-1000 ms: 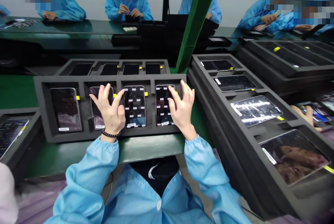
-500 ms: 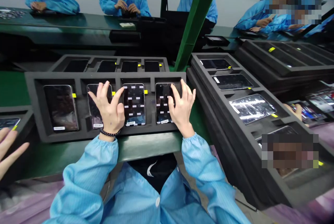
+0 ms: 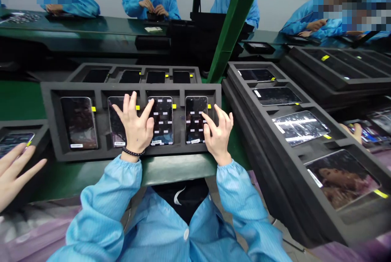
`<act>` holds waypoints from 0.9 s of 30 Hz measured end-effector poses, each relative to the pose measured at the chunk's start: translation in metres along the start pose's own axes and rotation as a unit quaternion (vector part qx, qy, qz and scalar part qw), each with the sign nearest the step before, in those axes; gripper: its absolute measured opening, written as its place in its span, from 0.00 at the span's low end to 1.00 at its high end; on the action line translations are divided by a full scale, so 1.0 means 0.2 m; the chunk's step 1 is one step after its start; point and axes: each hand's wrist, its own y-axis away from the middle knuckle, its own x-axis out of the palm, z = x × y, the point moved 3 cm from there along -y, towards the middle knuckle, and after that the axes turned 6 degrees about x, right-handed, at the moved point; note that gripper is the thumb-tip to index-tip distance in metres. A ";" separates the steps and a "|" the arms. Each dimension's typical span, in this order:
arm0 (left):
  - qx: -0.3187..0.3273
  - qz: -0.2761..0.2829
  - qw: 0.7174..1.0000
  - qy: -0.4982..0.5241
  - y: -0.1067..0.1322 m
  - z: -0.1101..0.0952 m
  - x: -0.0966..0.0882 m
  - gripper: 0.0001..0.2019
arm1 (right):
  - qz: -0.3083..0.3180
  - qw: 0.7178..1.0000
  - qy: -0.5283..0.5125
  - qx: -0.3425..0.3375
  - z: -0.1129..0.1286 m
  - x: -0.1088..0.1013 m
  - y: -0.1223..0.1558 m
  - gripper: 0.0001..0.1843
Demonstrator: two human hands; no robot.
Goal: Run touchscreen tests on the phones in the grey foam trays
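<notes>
Right hand (image 3: 218,137) has slid lower beside the fourth smartphone (image 3: 195,109), fingers (image 3: 207,128) curved and apart, tips at the phone's lower part, nothing gripped. Left hand (image 3: 136,127) splayed open, fingers (image 3: 132,103) spread over the second smartphone (image 3: 115,119), thumb angled toward the third smartphone (image 3: 161,121); contact unclear, no grip. All three lie flat in separate slots of a black foam tray (image 3: 51,111) on the green counter (image 3: 180,168). Beaded bracelet (image 3: 133,152) on left wrist. Co-worker's hand (image 3: 15,172) has come further in at lower left, over another foam tray (image 3: 39,129).
</notes>
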 end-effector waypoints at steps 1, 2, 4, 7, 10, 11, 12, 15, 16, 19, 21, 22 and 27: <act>0.000 0.007 1.000 -0.003 -0.01 0.00 0.00 0.27 | 0.002 1.000 -0.002 0.004 0.00 0.00 0.00 0.20; 0.001 0.010 1.000 -0.004 -0.01 -0.01 0.01 0.27 | 0.003 1.000 -0.005 0.005 0.00 0.00 0.00 0.20; 0.010 0.012 1.000 -0.005 -0.03 -0.04 0.01 0.27 | 0.001 1.000 -0.008 0.006 0.00 0.00 0.00 0.20; 0.024 0.042 0.999 0.002 -0.06 -0.08 0.03 0.26 | -0.004 1.000 -0.003 0.010 0.00 0.00 0.00 0.20; 0.024 0.066 0.998 0.007 -0.08 -0.11 0.05 0.26 | -0.005 1.000 -0.006 0.016 -0.01 0.00 0.00 0.20; 0.027 0.065 0.997 0.006 -0.09 -0.11 0.05 0.27 | -0.006 1.000 -0.010 0.015 -0.01 0.00 0.00 0.20; 0.033 0.064 0.997 0.005 -0.09 -0.12 0.05 0.28 | -0.007 1.000 -0.012 0.013 0.00 0.00 0.00 0.20; 0.070 0.084 0.994 0.003 -0.10 -0.14 0.07 0.27 | -0.020 1.000 -0.015 0.004 0.00 0.00 0.00 0.20; 0.079 0.088 0.993 0.002 -0.10 -0.14 0.07 0.26 | -0.024 1.000 -0.014 0.004 0.00 0.00 0.00 0.20; 0.061 0.057 0.996 -0.005 -0.09 -0.12 0.05 0.26 | -0.028 0.999 -0.015 0.003 0.00 0.00 0.00 0.20; 0.028 0.038 0.999 -0.013 -0.08 -0.09 0.03 0.27 | -0.025 1.000 -0.014 0.003 -0.01 0.00 0.00 0.19; 0.014 0.037 0.999 -0.015 -0.07 -0.08 0.02 0.27 | -0.023 1.000 -0.014 0.004 -0.01 0.00 0.01 0.19; -0.020 0.009 1.000 -0.015 -0.03 -0.04 -0.01 0.28 | -0.006 1.000 -0.018 0.014 -0.02 0.01 0.00 0.20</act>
